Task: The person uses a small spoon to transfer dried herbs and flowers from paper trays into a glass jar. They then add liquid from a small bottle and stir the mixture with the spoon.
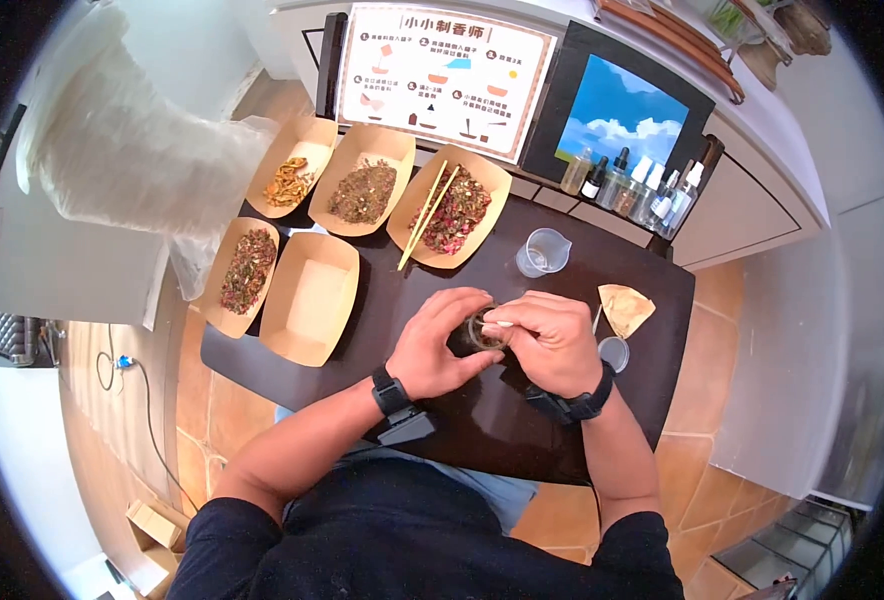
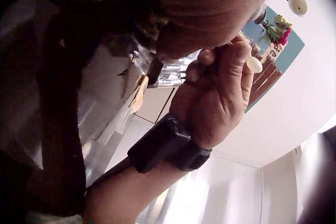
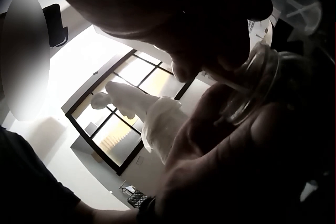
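Note:
A small clear glass jar (image 1: 482, 330) (image 3: 260, 85) stands between the hands in the head view. My left hand (image 1: 437, 345) (image 3: 210, 153) curls its fingers and thumb around the jar. My right hand (image 1: 557, 345) (image 2: 210, 95) pinches a thin pale stick over the jar's mouth; its round white end (image 2: 254, 65) sticks out past the fingers in the left wrist view. The stick's lower end is hidden by fingers and shadow, and the jar's contents look dark and cannot be made out.
Paper trays with dried material (image 1: 362, 195) (image 1: 247, 270) (image 1: 287, 185) and a bare one (image 1: 309, 300) lie left; chopsticks (image 1: 427, 220) rest on another. A plastic beaker (image 1: 543, 253), folded brown paper (image 1: 625, 310), a round lid (image 1: 614, 353), dropper bottles (image 1: 617, 185) and a sign (image 1: 447, 75) are around.

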A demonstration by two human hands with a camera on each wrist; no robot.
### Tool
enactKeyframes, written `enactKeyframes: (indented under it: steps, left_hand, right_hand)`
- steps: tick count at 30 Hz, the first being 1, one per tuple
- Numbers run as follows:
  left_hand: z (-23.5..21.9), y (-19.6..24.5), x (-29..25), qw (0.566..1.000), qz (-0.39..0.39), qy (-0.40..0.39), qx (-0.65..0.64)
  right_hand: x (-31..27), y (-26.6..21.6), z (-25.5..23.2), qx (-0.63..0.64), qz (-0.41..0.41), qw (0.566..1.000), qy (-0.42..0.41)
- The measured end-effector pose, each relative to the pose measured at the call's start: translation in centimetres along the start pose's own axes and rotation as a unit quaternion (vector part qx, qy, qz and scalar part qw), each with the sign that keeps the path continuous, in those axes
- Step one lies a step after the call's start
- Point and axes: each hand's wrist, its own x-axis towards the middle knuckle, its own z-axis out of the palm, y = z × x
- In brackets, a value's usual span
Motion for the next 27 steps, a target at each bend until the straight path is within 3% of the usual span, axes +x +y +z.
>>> enactKeyframes:
  steps: [5,7,11,13,18,21,27]
  left_hand:
    - [-0.1,0.1,0.0,1.000,0.006,0.000,0.005]
    - [-0.1,0.0,0.0,1.000,0.008,-0.001,0.004]
    - [0.0,0.0,-0.1,1.000,-0.007,-0.011,-0.013]
    - [0.0,0.1,-0.1,1.000,-0.008,-0.012,-0.014]
    - [-0.3,0.2,0.0,1.000,0.003,-0.002,0.007]
    - [-0.2,0.1,0.0,1.000,0.003,0.000,0.007]
    - [0.0,0.0,-0.1,1.000,-0.007,-0.006,-0.005]
  right_hand:
    - [0.3,-1.0,-1.5,0.002,-0.006,0.999,0.040]
    - [0.1,-1.5,-1.7,0.036,0.080,0.996,0.014]
    - [-0.1,-0.3,-0.4,0.053,0.127,0.989,-0.050]
    - [0.0,0.5,0.2,0.016,0.046,0.999,0.015]
    - [0.2,-0.7,-1.1,-0.002,0.034,0.997,0.074]
    - [0.2,-0.3,-1.1,0.004,-0.016,0.998,0.060]
    - [0.0,0.2,-0.2,-0.025,0.000,0.999,-0.023]
